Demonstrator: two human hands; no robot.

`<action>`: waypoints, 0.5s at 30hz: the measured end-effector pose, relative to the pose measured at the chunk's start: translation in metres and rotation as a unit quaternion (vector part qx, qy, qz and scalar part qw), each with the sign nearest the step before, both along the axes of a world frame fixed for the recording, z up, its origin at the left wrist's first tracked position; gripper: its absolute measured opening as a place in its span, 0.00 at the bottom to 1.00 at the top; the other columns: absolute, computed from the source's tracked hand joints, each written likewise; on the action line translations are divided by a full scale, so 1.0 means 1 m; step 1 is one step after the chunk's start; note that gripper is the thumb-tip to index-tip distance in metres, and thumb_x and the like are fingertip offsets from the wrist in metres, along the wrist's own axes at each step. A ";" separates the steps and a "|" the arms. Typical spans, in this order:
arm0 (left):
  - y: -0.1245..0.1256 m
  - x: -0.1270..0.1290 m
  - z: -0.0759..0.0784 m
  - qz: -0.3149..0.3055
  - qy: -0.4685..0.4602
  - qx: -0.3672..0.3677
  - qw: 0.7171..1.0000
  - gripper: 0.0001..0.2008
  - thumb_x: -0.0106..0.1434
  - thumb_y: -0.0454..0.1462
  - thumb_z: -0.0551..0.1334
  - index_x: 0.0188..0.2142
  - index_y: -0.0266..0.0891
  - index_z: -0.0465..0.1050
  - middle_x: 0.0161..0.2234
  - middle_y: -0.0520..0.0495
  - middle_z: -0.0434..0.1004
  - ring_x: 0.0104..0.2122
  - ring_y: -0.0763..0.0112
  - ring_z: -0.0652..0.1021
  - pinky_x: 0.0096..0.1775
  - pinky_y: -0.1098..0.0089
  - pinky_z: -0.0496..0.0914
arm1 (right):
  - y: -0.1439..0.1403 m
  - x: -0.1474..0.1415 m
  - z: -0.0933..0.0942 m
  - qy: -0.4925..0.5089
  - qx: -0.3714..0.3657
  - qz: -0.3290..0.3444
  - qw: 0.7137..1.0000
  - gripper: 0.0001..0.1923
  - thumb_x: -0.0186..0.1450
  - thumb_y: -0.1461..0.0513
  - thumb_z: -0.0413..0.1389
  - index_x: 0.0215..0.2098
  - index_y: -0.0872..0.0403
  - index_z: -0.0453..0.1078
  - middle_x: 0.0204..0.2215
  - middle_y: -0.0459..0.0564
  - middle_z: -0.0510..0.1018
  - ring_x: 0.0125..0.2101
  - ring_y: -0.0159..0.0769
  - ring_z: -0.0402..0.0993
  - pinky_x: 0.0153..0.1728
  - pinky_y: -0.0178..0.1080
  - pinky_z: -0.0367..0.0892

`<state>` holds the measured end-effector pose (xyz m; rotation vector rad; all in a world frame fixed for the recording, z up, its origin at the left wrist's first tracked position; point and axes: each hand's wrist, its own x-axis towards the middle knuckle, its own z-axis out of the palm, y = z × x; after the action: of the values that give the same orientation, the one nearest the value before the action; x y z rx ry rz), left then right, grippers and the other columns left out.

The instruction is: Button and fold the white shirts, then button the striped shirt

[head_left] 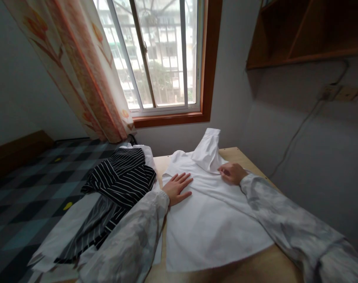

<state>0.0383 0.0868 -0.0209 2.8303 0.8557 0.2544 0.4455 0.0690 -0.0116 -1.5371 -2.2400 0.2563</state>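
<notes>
Right hand (233, 173): fingers curled in, thumb and forefinger closed together on the shirt (208, 212) beside the base of its raised flap (210, 151). The grip appears to be a light pinch of cloth; the fold hides how much is taken up. Pinching at this point probably controls the flap, which stands up from the rest of the cloth.

Left hand (176, 189): palm down, fingers extended and spread, nothing gripped. It bears flat on the left part of the shirt. The spread probably serves to steady the cloth against a pull from the other hand.

The shirt lies across the table (229, 152), its wide end toward the wearer and the flap toward the window (164, 59). This likely keeps the whole width within reach of both arms. Shallow creases run between the hands.

To the left, a striped garment (120, 177) lies loosely heaped over white cloth (75, 214), apart from the shirt, presumably to leave working room. Beyond it is the bed (19, 200) with its checked cover.
</notes>
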 end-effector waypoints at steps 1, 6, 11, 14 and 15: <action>0.000 0.000 0.000 0.000 -0.003 0.002 1.000 0.36 0.77 0.59 0.55 0.80 0.57 0.55 0.80 0.48 0.52 0.79 0.50 0.56 0.77 0.43 0.50 | 0.003 -0.003 0.002 0.018 -0.005 -0.051 0.999 0.18 0.70 0.49 0.56 0.47 0.48 0.84 0.42 0.54 0.89 0.45 0.49 0.84 0.53 0.45 0.75; 0.000 0.001 0.002 0.001 -0.006 0.000 1.000 0.36 0.77 0.58 0.56 0.79 0.54 0.56 0.80 0.47 0.53 0.79 0.49 0.57 0.76 0.42 0.52 | 0.023 -0.024 0.008 -0.001 -0.005 -0.121 0.993 0.26 0.73 0.40 0.57 0.47 0.49 0.83 0.42 0.55 0.88 0.42 0.49 0.84 0.48 0.44 0.75; -0.001 0.001 0.004 0.001 -0.017 -0.004 1.000 0.36 0.76 0.58 0.58 0.78 0.53 0.59 0.79 0.45 0.56 0.78 0.49 0.58 0.76 0.43 0.53 | 0.029 -0.053 -0.007 0.003 0.028 -0.120 0.992 0.27 0.71 0.49 0.62 0.64 0.50 0.78 0.60 0.57 0.83 0.57 0.53 0.81 0.59 0.45 0.73; 0.000 0.001 0.003 0.010 -0.032 -0.010 0.999 0.36 0.75 0.57 0.60 0.77 0.52 0.61 0.78 0.44 0.59 0.77 0.50 0.61 0.76 0.44 0.54 | 0.027 -0.059 -0.012 0.017 0.040 -0.110 0.993 0.22 0.72 0.60 0.56 0.62 0.48 0.80 0.55 0.54 0.85 0.53 0.48 0.82 0.57 0.43 0.74; 0.000 0.001 0.003 0.014 -0.039 -0.012 0.999 0.36 0.74 0.57 0.61 0.77 0.51 0.63 0.77 0.43 0.60 0.77 0.51 0.62 0.76 0.44 0.54 | 0.026 -0.059 -0.012 0.017 0.049 -0.093 0.994 0.21 0.72 0.61 0.55 0.59 0.48 0.82 0.52 0.53 0.86 0.50 0.46 0.83 0.55 0.42 0.75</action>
<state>0.0391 0.0866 -0.0176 2.7673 0.8763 0.3528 0.3868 0.0947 -0.0231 -1.6607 -2.0352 0.1145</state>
